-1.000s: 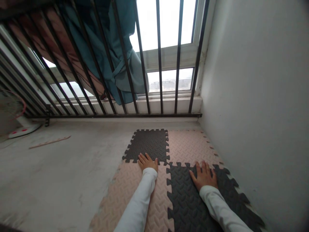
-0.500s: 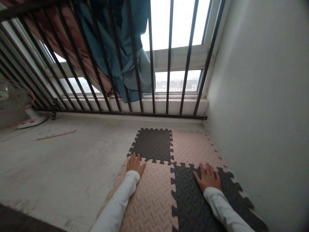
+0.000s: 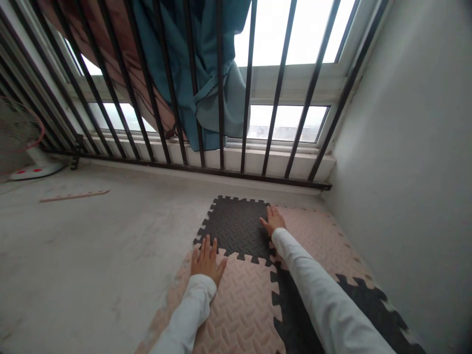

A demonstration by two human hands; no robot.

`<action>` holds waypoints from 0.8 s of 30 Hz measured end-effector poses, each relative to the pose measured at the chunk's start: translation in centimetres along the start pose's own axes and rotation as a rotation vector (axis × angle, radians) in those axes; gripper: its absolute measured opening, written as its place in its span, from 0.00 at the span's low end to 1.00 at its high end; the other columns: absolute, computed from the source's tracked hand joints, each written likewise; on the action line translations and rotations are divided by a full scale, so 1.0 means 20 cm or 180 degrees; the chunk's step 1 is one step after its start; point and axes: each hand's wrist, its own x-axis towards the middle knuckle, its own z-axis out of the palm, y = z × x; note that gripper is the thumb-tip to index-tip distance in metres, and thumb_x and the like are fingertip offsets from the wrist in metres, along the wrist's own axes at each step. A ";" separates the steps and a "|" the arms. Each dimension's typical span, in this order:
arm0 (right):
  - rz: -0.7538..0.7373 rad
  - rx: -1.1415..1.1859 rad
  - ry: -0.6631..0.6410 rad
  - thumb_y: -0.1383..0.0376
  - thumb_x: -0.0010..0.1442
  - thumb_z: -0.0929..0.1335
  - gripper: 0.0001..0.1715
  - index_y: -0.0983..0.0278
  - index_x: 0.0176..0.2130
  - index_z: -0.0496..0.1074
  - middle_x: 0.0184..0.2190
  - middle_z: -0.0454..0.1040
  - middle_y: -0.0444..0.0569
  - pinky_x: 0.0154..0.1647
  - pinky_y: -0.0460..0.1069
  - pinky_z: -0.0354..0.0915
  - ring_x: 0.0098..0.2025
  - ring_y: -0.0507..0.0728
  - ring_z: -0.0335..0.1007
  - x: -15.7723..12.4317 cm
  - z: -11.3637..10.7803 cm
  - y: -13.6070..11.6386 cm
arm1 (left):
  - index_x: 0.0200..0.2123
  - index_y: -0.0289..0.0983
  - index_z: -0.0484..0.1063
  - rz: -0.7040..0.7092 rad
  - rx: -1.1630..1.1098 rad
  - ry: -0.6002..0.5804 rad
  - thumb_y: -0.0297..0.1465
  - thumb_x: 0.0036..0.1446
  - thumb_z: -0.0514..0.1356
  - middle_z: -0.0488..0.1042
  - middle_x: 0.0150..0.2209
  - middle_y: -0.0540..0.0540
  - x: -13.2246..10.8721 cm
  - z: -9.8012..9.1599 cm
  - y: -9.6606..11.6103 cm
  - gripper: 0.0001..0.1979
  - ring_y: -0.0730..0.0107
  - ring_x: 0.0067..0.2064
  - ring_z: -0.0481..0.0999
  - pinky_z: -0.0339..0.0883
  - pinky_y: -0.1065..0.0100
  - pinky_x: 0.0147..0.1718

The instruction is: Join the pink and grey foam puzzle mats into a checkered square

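Interlocking foam floor mats lie on the floor in a checker pattern. My left hand [image 3: 206, 263] rests flat, fingers spread, over the seam between the far dark grey foam mat [image 3: 238, 223] and the near pink foam mat [image 3: 239, 305]. Farther out, my right hand [image 3: 273, 220] lies with its fingers apart on the joint between that dark mat and the far pink foam mat [image 3: 313, 233]. My right sleeve covers part of the near dark foam mat [image 3: 295, 309]. Neither hand holds anything.
A dark metal railing [image 3: 236, 173] runs along the window side, with a blue cloth [image 3: 206, 73] hanging behind its bars. The white wall [image 3: 405, 147] borders the mats on the right. At left are a fan base [image 3: 37, 168] and a thin pinkish strip [image 3: 73, 196] on the concrete floor.
My right hand has moved forward and left, from the near dark mat to the far seam. My left hand stays by its seam. The view has shifted slightly.
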 end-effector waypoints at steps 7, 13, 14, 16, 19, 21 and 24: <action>0.0097 -0.0032 -0.0153 0.46 0.55 0.48 0.44 0.74 0.59 0.41 0.62 0.37 0.56 0.60 0.56 0.33 0.62 0.58 0.29 0.18 0.13 0.00 | 0.58 0.39 0.44 0.0108 -0.0104 0.0120 0.44 0.52 0.44 0.40 0.61 0.44 0.01 0.07 -0.03 0.31 0.60 0.61 0.42 0.41 0.51 0.56; -0.0024 -0.0278 -0.0068 0.43 0.53 0.49 0.47 0.76 0.59 0.42 0.61 0.40 0.58 0.60 0.54 0.30 0.62 0.59 0.31 0.16 0.19 0.02 | 0.58 0.39 0.44 0.0155 -0.0154 0.0249 0.44 0.53 0.44 0.41 0.61 0.45 0.00 0.07 -0.03 0.31 0.61 0.61 0.42 0.40 0.54 0.57; -0.0043 -0.0302 -0.0052 0.43 0.53 0.50 0.48 0.76 0.59 0.43 0.61 0.41 0.58 0.60 0.54 0.30 0.62 0.59 0.32 0.17 0.18 0.02 | 0.58 0.39 0.44 0.0152 -0.0152 0.0260 0.44 0.53 0.44 0.41 0.61 0.45 -0.01 0.07 -0.03 0.31 0.61 0.61 0.43 0.40 0.54 0.57; -0.0072 -0.0297 -0.0028 0.43 0.53 0.50 0.48 0.75 0.59 0.43 0.61 0.42 0.57 0.60 0.54 0.31 0.62 0.58 0.32 0.19 0.19 0.02 | 0.58 0.40 0.44 0.0129 -0.0145 0.0300 0.44 0.53 0.44 0.42 0.61 0.45 -0.01 0.07 -0.02 0.30 0.62 0.61 0.43 0.40 0.54 0.57; -0.0045 -0.0184 0.0041 0.42 0.52 0.49 0.48 0.72 0.59 0.42 0.62 0.41 0.53 0.60 0.54 0.34 0.62 0.57 0.32 0.21 0.20 0.03 | 0.58 0.40 0.45 0.0094 -0.0139 0.0320 0.44 0.54 0.43 0.42 0.61 0.46 -0.01 0.06 -0.01 0.30 0.63 0.61 0.43 0.40 0.55 0.57; -0.0051 -0.0137 0.0090 0.42 0.52 0.49 0.47 0.71 0.59 0.43 0.62 0.42 0.52 0.60 0.55 0.35 0.62 0.57 0.33 0.22 0.21 0.04 | 0.58 0.41 0.45 0.0076 -0.0127 0.0299 0.44 0.54 0.43 0.43 0.61 0.46 -0.01 0.06 -0.01 0.30 0.62 0.61 0.43 0.40 0.54 0.57; -0.0082 -0.0162 0.0080 0.42 0.52 0.49 0.47 0.71 0.59 0.43 0.61 0.42 0.52 0.59 0.56 0.34 0.62 0.58 0.33 0.22 0.22 0.04 | 0.58 0.41 0.44 0.0100 -0.0146 0.0186 0.44 0.53 0.44 0.43 0.61 0.45 0.00 0.06 -0.02 0.30 0.59 0.61 0.43 0.40 0.53 0.57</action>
